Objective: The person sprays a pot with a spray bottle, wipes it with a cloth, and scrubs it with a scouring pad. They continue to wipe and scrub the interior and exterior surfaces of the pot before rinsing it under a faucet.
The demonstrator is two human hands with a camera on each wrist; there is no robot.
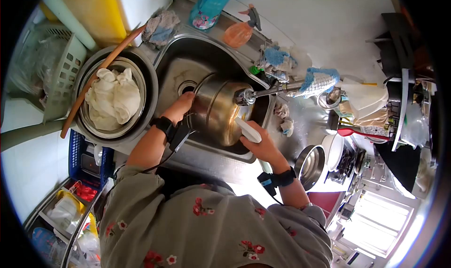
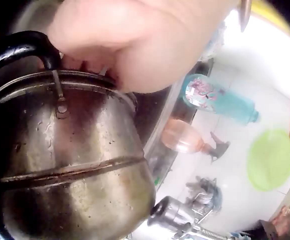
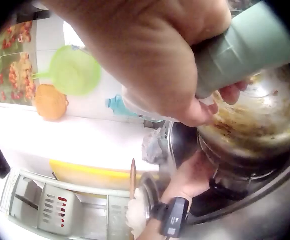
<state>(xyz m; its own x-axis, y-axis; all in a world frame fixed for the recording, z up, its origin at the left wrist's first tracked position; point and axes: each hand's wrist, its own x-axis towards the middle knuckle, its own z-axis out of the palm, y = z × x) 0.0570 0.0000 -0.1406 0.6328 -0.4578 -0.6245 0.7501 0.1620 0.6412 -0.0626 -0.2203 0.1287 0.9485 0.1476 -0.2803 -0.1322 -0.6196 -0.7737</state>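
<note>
A stainless steel pot (image 1: 213, 106) lies tilted on its side in the sink, its mouth toward the left. Brown stains mark its base (image 3: 250, 120). My left hand (image 1: 178, 107) grips the pot at its rim, beside a black side handle (image 2: 22, 47); some of its fingers are hidden behind the rim. In my right hand (image 1: 264, 145) is a pale, tube-shaped thing (image 3: 245, 50), held against the stained base; its exact kind I cannot tell. The faucet head (image 1: 244, 96) overlaps the pot's far side in the head view.
Left of the sink (image 1: 162, 66) stand nested metal bowls (image 1: 149, 87) with a white cloth (image 1: 115, 99) and a wooden rolling pin (image 1: 96, 75). An orange spray bottle (image 1: 238, 33) and a blue bottle (image 1: 210, 7) line the back ledge. A metal pan (image 1: 310, 167) sits at the right.
</note>
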